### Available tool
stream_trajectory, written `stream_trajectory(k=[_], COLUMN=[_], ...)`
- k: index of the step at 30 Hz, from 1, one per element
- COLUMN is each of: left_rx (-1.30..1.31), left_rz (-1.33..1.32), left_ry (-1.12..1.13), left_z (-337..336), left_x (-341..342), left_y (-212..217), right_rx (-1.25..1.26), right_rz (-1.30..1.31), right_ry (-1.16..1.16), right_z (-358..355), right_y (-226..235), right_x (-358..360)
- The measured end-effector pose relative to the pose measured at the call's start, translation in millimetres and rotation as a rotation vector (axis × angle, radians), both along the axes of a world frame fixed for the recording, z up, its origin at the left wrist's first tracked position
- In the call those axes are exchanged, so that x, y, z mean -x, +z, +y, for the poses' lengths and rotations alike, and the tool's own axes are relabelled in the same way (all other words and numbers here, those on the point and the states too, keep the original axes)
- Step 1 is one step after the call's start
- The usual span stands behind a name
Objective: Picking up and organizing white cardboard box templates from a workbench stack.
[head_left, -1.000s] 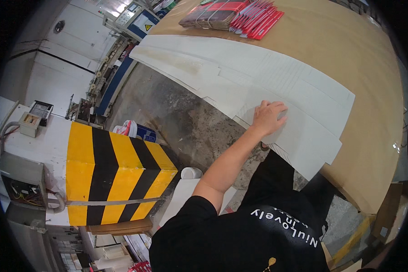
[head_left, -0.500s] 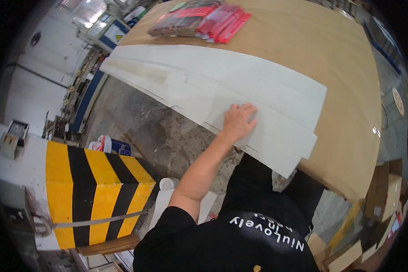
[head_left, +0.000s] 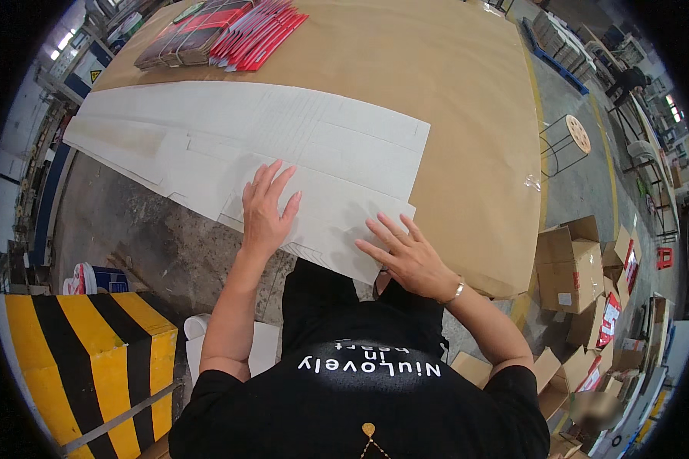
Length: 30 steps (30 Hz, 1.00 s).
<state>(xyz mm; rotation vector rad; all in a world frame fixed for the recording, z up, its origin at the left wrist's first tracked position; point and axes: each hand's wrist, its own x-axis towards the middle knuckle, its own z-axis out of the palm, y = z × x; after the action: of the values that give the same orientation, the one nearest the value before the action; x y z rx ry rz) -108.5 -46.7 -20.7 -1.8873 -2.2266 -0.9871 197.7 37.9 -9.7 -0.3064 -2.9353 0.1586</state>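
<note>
Flat white cardboard sheets [head_left: 337, 141] lie overlapping along the near edge of a table covered in brown paper [head_left: 467, 153]. My left hand [head_left: 266, 210] is over the sheets near their front edge, fingers spread, holding nothing. To its right, my right hand [head_left: 407, 258] is at the sheets' near right corner, its fingers stretched out over the white surface. Whether either palm presses on the cardboard I cannot tell. Thin layered edges show beneath the top sheet between the hands.
At the table's far left stand a tied bundle of brown-and-red flat packages [head_left: 195, 34] and a fanned red stack [head_left: 259, 34]. A yellow-and-black striped block [head_left: 92, 344] is at the lower left. Open cardboard boxes [head_left: 566, 268] and a round-topped stool [head_left: 578, 135] stand right of the table.
My right hand has come into view over the near right corner of the sheets. My left hand stays over the cardboard, its fingers now more spread. The whole view has swung to the right.
</note>
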Motion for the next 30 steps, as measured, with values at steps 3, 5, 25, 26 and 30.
stream_trajectory(k=[3, 5, 25, 26, 30], left_rx=[-0.063, -0.074, 0.309, 0.193, 0.247], left_rz=[0.025, -0.034, 0.219, 0.222, 0.001], left_ry=[0.013, -0.054, -0.939, -0.870, -0.836], left_z=[-5, -2, 49, 49, 63], left_x=[-12, -21, -213, -221, -232], left_y=[16, 27, -7, -12, 8], right_rx=[0.104, 0.037, 0.220, 0.134, 0.259], right_rz=[0.040, 0.048, 0.548, 0.434, 0.450], right_ry=[0.022, 0.036, -0.942, -0.963, -1.076], right_z=[6, 7, -56, -55, -54], right_y=[-21, -16, -26, -11, -3], right_x=[6, 4, -278, -273, -289])
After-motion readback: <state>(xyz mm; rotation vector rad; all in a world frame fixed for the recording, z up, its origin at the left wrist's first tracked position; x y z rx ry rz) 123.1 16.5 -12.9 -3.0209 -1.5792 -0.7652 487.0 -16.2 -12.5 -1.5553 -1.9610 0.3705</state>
